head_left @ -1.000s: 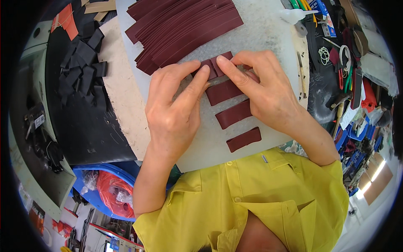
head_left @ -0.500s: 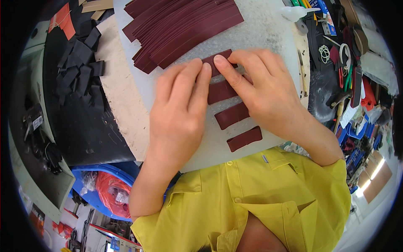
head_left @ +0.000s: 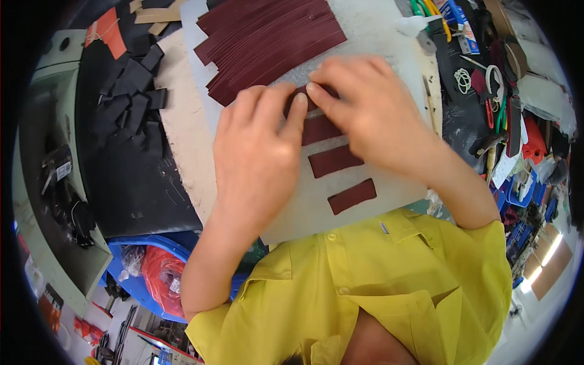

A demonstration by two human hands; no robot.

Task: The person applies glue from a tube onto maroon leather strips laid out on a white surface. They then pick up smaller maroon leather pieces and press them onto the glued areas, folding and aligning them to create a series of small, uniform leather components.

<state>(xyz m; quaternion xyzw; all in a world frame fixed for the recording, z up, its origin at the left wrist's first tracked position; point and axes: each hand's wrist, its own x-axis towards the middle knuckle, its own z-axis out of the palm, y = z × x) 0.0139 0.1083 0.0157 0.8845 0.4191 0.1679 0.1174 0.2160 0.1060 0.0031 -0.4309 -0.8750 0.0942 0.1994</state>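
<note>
Both hands are brought together over the white board now, and right there, between the thumbs, a short maroon strip is seen, half covered, at the top of a column of similar pieces. By the left hand the near end is covered: its fingers are bent and held close side by side, the thumb laid against the strip. By the right hand the other end is reached, thumb and forefinger bent toward each other with only a small gap at the tips, the outline slightly blurred. Whether the strip is truly pinched or only pressed down by either hand cannot be told, since the undersides are hidden. And just below, three more maroon pieces are laid out in a row toward the yellow shirt: the upper piece, partly hidden by the right hand, then the middle piece, then the lower piece, all set apart from one another. Beyond the hands, a fanned pile of long maroon strips is spread on the white board, which is laid over a beige board. Off to the left, black pieces are heaped on the black worktop; at the far right corner, a white bottle is seen lying on its side.
</note>
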